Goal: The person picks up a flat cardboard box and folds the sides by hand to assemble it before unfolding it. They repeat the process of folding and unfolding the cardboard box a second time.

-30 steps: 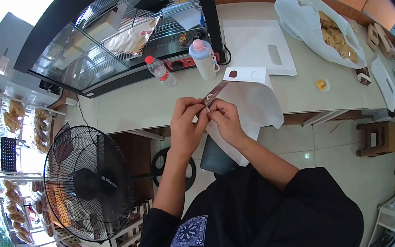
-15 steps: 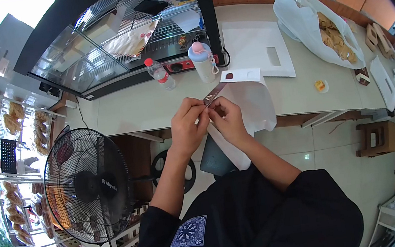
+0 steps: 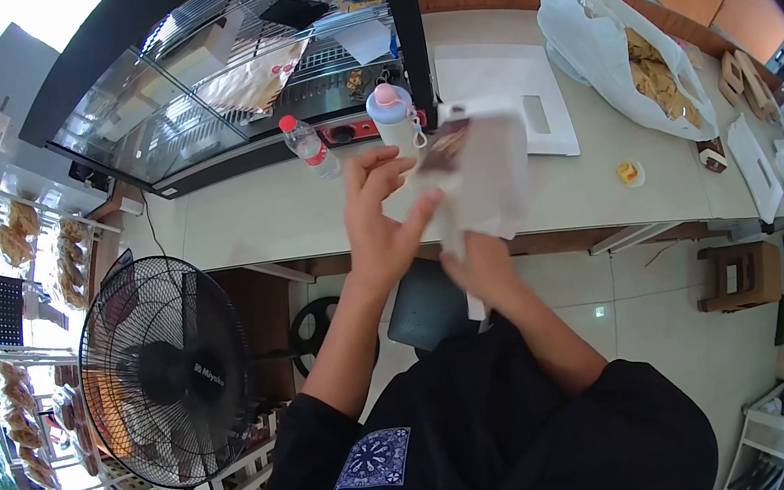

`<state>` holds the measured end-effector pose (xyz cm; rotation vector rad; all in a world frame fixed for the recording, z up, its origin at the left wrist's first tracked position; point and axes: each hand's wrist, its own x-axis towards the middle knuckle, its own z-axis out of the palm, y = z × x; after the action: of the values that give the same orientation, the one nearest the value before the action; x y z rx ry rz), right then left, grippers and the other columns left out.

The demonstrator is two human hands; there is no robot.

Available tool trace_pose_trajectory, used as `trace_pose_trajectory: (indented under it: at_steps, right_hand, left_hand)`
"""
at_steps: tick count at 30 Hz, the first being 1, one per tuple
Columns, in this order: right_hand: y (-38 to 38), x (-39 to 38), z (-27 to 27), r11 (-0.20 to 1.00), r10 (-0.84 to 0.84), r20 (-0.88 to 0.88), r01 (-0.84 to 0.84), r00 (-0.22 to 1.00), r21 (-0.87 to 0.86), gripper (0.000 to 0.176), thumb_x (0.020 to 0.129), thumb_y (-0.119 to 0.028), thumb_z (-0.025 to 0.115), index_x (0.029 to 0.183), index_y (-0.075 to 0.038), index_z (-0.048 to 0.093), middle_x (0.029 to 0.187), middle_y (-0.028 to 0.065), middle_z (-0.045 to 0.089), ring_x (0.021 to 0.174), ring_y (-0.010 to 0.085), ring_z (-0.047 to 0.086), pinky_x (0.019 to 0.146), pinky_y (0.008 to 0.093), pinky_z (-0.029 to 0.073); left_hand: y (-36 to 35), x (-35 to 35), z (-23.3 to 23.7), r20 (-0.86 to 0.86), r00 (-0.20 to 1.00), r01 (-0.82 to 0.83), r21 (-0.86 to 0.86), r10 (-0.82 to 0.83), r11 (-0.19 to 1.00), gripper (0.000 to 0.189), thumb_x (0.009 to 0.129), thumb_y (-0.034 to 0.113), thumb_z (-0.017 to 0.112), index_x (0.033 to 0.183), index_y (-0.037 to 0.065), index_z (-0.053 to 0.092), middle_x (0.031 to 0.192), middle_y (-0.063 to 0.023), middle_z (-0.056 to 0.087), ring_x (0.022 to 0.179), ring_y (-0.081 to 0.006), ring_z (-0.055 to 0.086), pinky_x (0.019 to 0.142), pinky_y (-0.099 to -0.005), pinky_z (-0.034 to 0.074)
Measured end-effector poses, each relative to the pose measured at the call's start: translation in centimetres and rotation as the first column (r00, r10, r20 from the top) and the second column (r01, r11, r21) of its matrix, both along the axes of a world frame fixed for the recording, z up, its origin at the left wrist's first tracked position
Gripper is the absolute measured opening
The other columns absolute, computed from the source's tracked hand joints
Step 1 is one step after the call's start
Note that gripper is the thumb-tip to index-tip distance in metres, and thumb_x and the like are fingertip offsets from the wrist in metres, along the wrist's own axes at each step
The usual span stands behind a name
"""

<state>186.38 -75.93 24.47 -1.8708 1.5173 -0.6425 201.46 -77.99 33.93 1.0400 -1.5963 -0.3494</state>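
A white folded cardboard piece with a dark brown printed part is raised over the counter's front edge, smeared by motion. My right hand is closed on its lower edge, the fingers partly blurred. To the left of the cardboard, my left hand is open, its thumb and fingers apart and nothing between them. Behind the hands stand a tumbler with a pink lid and a red-capped plastic bottle.
A glass display warmer occupies the counter's back left. Farther right are a white board, a plastic bag of brown paper and a small yellow item. A black fan stands at left, a dark stool below.
My left hand has let go of the cardboard and opened. My right hand has moved down to its lower edge, and the cardboard has turned, its printed part facing up more.
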Motion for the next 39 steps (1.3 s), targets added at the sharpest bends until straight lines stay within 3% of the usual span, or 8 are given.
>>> trace_pose_trajectory:
  at_steps: [2,5,12,16,19,26,33,39]
  right_hand:
    - [-2.0,-2.4,-0.3,0.97,-0.242,0.359,0.222,0.902,0.097,0.025,0.077,-0.019,0.062,0.093,0.001,0.063,0.082,0.0139,0.066,0.073,0.0271,0.065,0.07,0.0366,0.05]
    - [-4.4,-6.2,2.3,0.915,-0.368,0.888,0.279,0.276,0.292,0.029,0.081,-0.011,0.059,0.106,0.003,0.055,0.094,0.0102,0.062,0.083,0.0189,0.062,0.073,0.0335,0.05]
    - [-3.9,-8.0,2.4,0.875,-0.48,0.865,-0.158,-0.147,0.459,0.036,0.092,-0.039,0.05,0.104,-0.004,0.053,0.1,0.0108,0.061,0.092,0.0202,0.061,0.077,0.034,0.05]
    - [-0.5,-3.5,3.3,0.983,-0.126,0.953,-0.093,0.277,0.157,0.041,0.094,-0.038,0.049,0.106,0.001,0.052,0.116,0.0134,0.054,0.102,0.0219,0.057,0.083,0.0329,0.049]
    - [0.7,-2.3,5.0,1.0,-0.021,0.673,0.023,0.739,0.006,0.026,0.09,-0.02,0.057,0.105,0.002,0.054,0.113,0.0102,0.051,0.096,0.0178,0.056,0.078,0.0294,0.048]
    - [0.8,-3.9,3.7,0.962,0.122,0.651,0.072,0.749,-0.264,0.015,0.083,-0.004,0.062,0.096,0.003,0.059,0.08,0.0056,0.052,0.072,0.0129,0.053,0.064,0.0257,0.045]
    - [1.8,-0.4,4.1,0.761,0.096,0.553,0.297,0.827,-0.577,0.01,0.082,-0.001,0.059,0.091,0.003,0.061,0.081,0.0121,0.057,0.071,0.0257,0.054,0.061,0.0323,0.044]
    - [2.6,2.3,3.4,0.739,0.103,0.412,0.208,0.905,-0.641,0.015,0.083,-0.003,0.057,0.096,0.004,0.058,0.088,0.0162,0.05,0.075,0.0325,0.049,0.067,0.0371,0.041]
  left_hand:
    - [1.0,0.4,0.3,0.137,0.98,0.133,0.073,-0.142,0.988,0.062,0.066,0.025,0.08,0.117,0.003,0.052,0.118,-0.0186,0.047,0.111,-0.0337,0.048,0.093,-0.0395,0.039]
    - [2.2,0.6,0.3,0.267,0.885,0.337,0.196,-0.381,0.921,0.074,0.063,0.032,0.082,0.123,0.005,0.048,0.121,-0.0188,0.047,0.114,-0.0366,0.046,0.097,-0.0424,0.037]
    - [3.5,0.1,-2.0,0.43,0.859,0.259,0.103,-0.277,0.961,0.048,0.066,0.003,0.069,0.112,0.004,0.055,0.11,-0.0115,0.057,0.096,-0.0307,0.059,0.081,-0.0378,0.049]
    - [2.9,-1.3,-2.5,0.436,0.896,0.135,-0.075,-0.089,0.988,0.037,0.068,-0.005,0.06,0.105,0.0,0.057,0.096,-0.0101,0.059,0.078,-0.0266,0.062,0.062,-0.0336,0.052]
    - [3.2,-1.8,-2.6,0.501,0.851,0.203,-0.034,-0.159,0.979,0.034,0.069,-0.007,0.059,0.103,-0.001,0.058,0.096,-0.0101,0.059,0.079,-0.0275,0.062,0.064,-0.0341,0.052]
    - [4.5,-0.4,-2.9,0.147,0.95,0.25,0.175,-0.276,0.952,0.024,0.077,-0.006,0.061,0.1,-0.002,0.061,0.098,-0.0139,0.062,0.077,-0.0245,0.063,0.067,-0.0299,0.05]
    - [4.9,-1.0,-4.4,-0.488,0.869,0.247,0.276,-0.086,0.929,0.007,0.08,-0.003,0.065,0.086,-0.005,0.062,0.097,-0.0085,0.06,0.078,-0.0107,0.058,0.066,-0.0227,0.046]
    - [5.4,-0.9,-4.7,-0.562,0.823,0.263,0.243,-0.085,0.934,0.003,0.08,-0.004,0.065,0.079,-0.004,0.062,0.11,-0.0107,0.056,0.091,-0.0131,0.055,0.08,-0.0236,0.042]
